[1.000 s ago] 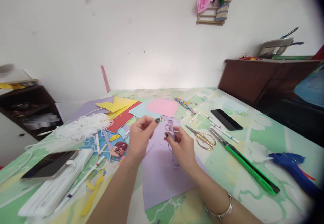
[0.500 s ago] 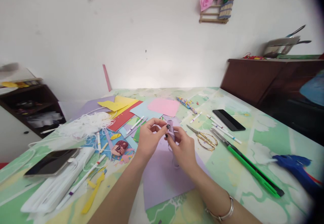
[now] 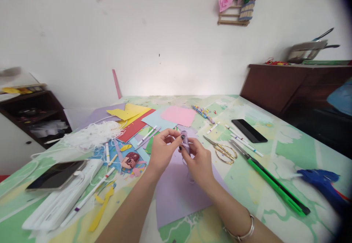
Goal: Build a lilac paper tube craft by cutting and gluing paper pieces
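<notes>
Both my hands meet over a sheet of purple paper (image 3: 176, 199) on the table. Between them is a slim roll of purple paper (image 3: 185, 140), held nearly upright. My left hand (image 3: 165, 149) pinches its upper part with thumb and fingertips. Lower on the roll, my right hand (image 3: 198, 158) has its fingers curled around it. A curled purple strip (image 3: 190, 179) hangs beneath, partly hidden by the right hand. Gold-handled scissors (image 3: 221, 149) lie just right of my right hand.
A green utility knife (image 3: 275, 180), a blue glue gun (image 3: 319, 179) and a black phone (image 3: 249, 130) lie to the right. At left are tangled white string (image 3: 93, 135), another phone (image 3: 56, 175) and a white power strip (image 3: 63, 195). Coloured paper sheets (image 3: 134, 125) lie behind.
The view has shifted very slightly. Both hands keep nearly the same grip and place on the purple roll.
</notes>
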A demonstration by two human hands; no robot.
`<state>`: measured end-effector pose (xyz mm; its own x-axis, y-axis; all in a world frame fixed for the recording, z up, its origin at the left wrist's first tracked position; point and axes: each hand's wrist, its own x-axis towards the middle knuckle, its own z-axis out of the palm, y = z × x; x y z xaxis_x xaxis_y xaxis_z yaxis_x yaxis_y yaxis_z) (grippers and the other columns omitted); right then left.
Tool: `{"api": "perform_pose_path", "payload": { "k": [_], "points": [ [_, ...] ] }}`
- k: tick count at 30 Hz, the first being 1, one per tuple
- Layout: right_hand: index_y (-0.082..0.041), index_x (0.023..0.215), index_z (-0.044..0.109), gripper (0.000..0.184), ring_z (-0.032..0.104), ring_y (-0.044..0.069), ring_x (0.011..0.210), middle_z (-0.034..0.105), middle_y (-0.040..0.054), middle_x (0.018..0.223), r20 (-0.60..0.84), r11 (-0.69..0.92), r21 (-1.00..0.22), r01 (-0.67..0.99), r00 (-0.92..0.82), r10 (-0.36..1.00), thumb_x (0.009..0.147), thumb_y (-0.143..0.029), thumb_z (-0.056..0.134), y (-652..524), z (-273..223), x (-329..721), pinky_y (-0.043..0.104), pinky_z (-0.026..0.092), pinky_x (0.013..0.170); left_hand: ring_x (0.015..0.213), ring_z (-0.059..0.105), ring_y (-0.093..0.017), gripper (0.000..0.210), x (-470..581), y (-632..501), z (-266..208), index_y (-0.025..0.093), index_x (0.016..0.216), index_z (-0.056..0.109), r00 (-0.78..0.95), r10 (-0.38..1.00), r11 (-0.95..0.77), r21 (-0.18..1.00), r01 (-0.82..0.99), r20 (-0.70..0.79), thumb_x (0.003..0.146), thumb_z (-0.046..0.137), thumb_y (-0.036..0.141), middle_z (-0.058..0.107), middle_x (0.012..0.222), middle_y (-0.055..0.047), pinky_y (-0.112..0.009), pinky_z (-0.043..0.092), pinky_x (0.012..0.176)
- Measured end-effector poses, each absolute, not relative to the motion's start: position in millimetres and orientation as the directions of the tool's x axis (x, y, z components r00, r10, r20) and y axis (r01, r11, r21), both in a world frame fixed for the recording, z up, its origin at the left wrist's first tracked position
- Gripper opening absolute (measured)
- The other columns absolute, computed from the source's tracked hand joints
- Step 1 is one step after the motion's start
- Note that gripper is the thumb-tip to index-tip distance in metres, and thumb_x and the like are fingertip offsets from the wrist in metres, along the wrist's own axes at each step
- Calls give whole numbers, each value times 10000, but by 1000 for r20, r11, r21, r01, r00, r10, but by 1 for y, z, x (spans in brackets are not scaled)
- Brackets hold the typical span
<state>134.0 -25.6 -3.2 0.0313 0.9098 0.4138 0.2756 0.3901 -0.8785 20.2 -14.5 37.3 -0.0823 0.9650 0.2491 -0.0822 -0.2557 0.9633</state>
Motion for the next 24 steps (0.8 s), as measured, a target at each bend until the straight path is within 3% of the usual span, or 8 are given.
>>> {"api": "perform_pose_path", "payload": {
  "k": [24],
  "points": [
    [-227, 962, 566, 157, 659, 175, 709, 702, 13, 809, 399, 392, -893, 222, -15, 917, 809, -249, 534, -28, -2, 134, 243, 467, 589, 421, 381, -45, 110, 16, -12, 37, 154, 660, 605, -80, 970, -236, 970, -58, 231, 627, 685, 221, 486, 502, 58, -168, 312, 398]
  ]
}}
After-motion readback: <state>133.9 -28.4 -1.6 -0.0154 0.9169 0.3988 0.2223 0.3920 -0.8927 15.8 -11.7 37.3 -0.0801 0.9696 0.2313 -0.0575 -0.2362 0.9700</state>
